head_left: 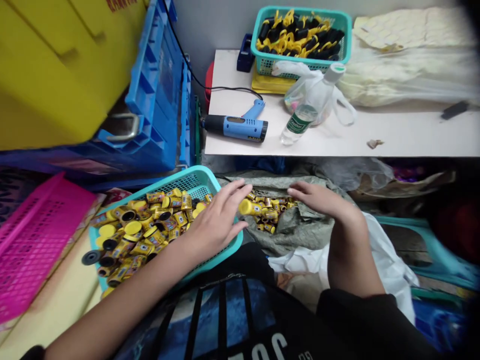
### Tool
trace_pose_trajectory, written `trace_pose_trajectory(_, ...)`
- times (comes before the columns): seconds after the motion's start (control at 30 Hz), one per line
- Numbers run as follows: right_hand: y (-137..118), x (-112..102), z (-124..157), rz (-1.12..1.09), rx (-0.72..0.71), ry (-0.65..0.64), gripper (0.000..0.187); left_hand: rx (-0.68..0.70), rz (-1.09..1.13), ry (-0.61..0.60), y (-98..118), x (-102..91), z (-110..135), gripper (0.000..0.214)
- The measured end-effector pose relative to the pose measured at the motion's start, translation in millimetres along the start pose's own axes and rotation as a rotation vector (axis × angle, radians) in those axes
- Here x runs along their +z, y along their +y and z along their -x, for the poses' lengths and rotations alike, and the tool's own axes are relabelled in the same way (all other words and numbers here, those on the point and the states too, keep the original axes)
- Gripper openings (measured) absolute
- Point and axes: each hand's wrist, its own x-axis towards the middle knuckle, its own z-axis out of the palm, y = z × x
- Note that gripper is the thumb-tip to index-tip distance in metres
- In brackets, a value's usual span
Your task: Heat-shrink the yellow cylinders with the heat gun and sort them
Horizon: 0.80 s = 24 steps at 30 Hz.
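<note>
Small yellow-labelled canisters (142,235) are heaped in a teal mesh basket (202,175), w/ more in a loose pile (268,212) on a grey sack (300,235). Basket is tilted, w/ its right rim beside sack's left edge, prob. so both lots are kept within easy reach. L hand (215,222) is held spread, fingers apart, over basket's right rim, nothing pinched; its fingertips are just beside a yellow-capped canister (249,206) at pile's left side, though contact can't be confirmed. R hand (318,197) is held w/ fingers pressed together and slightly curled above pile's right side, nothing gripped. Gap btwn the hands is left open over the pile, approx. centred on sack. Sack's lower right edge is bordered by a white plastic bag (378,265), so room is tighter there. Pink basket (37,240) is set at far left, beside teal basket's left edge; blue crate (153,105) closes off the upper left. Past sack, a white table (393,140) carries a blue heat gun (240,127) near its left edge, a water bottle (300,120) mid-surface, and a far teal basket (300,11) of black-and-yellow parts (300,35) at its back edge.
</note>
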Motion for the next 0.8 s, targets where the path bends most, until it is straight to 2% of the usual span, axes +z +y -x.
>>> trace_pose_trajectory(0.1,-6,-6,12,-0.005,-0.001,0.129,0.054,-0.035,-0.044,-0.191,-4,-1.2,-8,0.059)
trace_pose_trajectory(0.2,-26,-4,24,-0.032,-0.105,0.12,0.052,-0.147,-0.091,-0.264,-20,-25.1,10,0.04)
trace_pose_trajectory(0.27,-48,8,27,-0.049,-0.254,0.067,0.048,-0.251,-0.136,-0.276,-32,-46.4,34,0.03)
trace_pose_trajectory(0.37,-92,45,26,-0.11,-0.586,-0.163,0.036,-0.345,-0.184,-0.349,-37,-65.0,79,0.025)
trace_pose_trajectory(0.43,-123,82,22,-0.134,-0.742,-0.328,0.027,-0.354,-0.19,-0.437,-31,-58.2,104,0.018)
trace_pose_trajectory(0.47,-136,102,19,-0.133,-0.753,-0.34,0.022,-0.355,-0.205,-0.464,-27,-48.8,113,0.014)
trace_pose_trajectory(0.53,-156,140,12,-0.121,-0.666,-0.274,0.016,-0.405,-0.276,-0.459,-20,-23.3,121,0.018)
trace_pose_trajectory(0.6,-166,168,4,-0.145,-0.604,-0.193,0.026,-0.505,-0.358,-0.415,-16,1.4,119,0.018)
trace_pose_trajectory(0.63,-167,176,1,-0.158,-0.592,-0.171,0.03,-0.546,-0.376,-0.393,-16,9.8,116,0.014)
trace_pose_trajectory(0.7,-165,178,-2,-0.147,-0.596,-0.187,0.033,-0.59,-0.378,-0.363,-18,14.1,111,0.008)
trace_pose_trajectory(0.8,-157,155,4,-0.244,-0.592,-0.323,0.037,-0.633,-0.202,-0.227,-22,-7.7,113,0.014)
